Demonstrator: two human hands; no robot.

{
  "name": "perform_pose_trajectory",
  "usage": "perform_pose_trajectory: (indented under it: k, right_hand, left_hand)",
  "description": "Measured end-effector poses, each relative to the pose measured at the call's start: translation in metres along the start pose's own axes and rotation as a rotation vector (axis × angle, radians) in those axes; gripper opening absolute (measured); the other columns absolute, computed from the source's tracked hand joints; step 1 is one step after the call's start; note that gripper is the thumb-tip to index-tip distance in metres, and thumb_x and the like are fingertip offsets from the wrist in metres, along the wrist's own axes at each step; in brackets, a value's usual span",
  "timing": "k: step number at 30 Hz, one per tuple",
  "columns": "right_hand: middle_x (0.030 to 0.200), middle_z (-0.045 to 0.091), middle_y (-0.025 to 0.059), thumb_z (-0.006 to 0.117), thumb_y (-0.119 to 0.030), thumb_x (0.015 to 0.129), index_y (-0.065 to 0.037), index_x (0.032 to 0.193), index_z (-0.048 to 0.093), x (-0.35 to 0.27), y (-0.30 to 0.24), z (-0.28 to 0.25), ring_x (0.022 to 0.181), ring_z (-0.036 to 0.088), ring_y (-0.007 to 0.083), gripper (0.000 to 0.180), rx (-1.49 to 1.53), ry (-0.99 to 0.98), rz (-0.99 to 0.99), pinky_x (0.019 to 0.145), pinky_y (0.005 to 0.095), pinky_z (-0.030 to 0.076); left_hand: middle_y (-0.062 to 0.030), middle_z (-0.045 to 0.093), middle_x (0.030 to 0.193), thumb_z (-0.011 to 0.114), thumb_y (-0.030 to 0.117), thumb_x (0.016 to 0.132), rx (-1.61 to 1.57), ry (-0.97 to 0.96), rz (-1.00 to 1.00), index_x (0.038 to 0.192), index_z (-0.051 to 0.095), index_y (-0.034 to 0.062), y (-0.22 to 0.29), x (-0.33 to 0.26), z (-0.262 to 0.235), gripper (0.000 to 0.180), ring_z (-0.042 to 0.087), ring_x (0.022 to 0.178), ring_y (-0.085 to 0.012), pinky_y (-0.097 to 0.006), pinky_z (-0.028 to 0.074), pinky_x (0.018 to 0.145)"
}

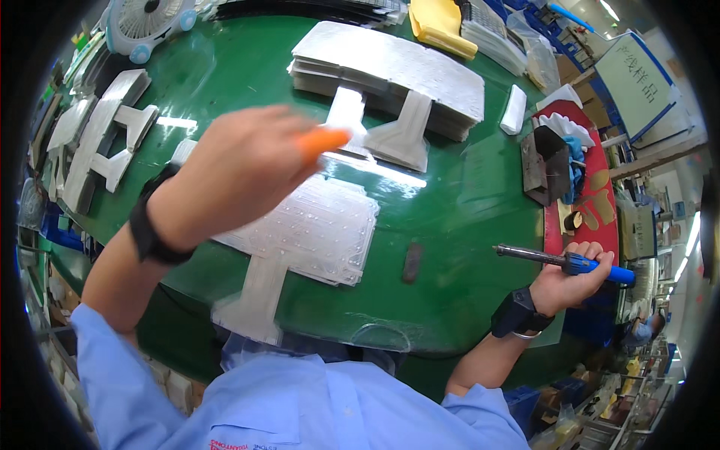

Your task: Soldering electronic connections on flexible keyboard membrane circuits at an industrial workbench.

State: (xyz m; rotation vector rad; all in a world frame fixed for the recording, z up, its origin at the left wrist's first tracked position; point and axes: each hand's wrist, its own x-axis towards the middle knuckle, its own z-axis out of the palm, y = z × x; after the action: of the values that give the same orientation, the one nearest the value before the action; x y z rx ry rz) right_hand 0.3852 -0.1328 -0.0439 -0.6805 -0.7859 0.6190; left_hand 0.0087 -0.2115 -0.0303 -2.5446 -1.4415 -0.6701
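Head view, lower edge of the frame: a light blue shirt (300, 405) is seen, and two forearms rise from it, each ringed by one black wristband. At the lower right, the right hand (571, 279) is clenched around the blue handle of one soldering iron (566, 259), whose dark metal shaft is pointed toward the left over the green table (465, 217). At the centre left, the left hand (240, 169) is raised above the table, blurred; one orange finger cot (322, 140) is worn on a fingertip, and whether anything is gripped by this hand cannot be told. Under it, at the centre of the frame, a small pile of translucent plastic sheets (315, 232) with a tab pointing toward the lower edge is laid on the table. One small dark oblong piece (412, 262) is seen just right of that pile. At the right, one dark metal stand (546, 161) is placed on a red mat. Toward the upper middle, a thicker stack of white sheets (390, 71) is piled. At the upper left, one small fan (146, 26) is set, and more white sheets are ranged along the left rim.
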Motion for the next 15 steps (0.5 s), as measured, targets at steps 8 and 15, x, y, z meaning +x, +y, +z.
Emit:
perform_pose_trajectory:
  k: [8,15]
  right_hand:
    - [0.065,0.039,-0.0019,0.057,-0.027,0.091,-0.009,0.069,0.043,-0.004,0.008,0.009,0.053,0.031,0.0075,0.031,-0.022,0.015,-0.018,0.05,0.0249,0.024]
    - [0.066,0.042,-0.0015,0.058,-0.027,0.09,-0.01,0.07,0.045,0.001,0.007,0.0,0.053,0.032,0.0072,0.029,0.006,0.03,-0.012,0.048,0.024,0.024]
  left_hand:
    - [-0.0128,0.048,0.134,0.061,0.019,0.085,0.454,0.118,-0.358,0.114,0.061,0.0049,-0.064,0.079,0.108,0.032,0.043,0.126,-0.0291,-0.042,0.036,0.103]
    - [-0.0082,0.065,0.109,0.058,0.007,0.08,0.298,0.211,-0.116,0.081,0.065,0.0039,-0.076,0.095,0.099,0.007,0.06,0.101,-0.0226,-0.035,0.045,0.09]
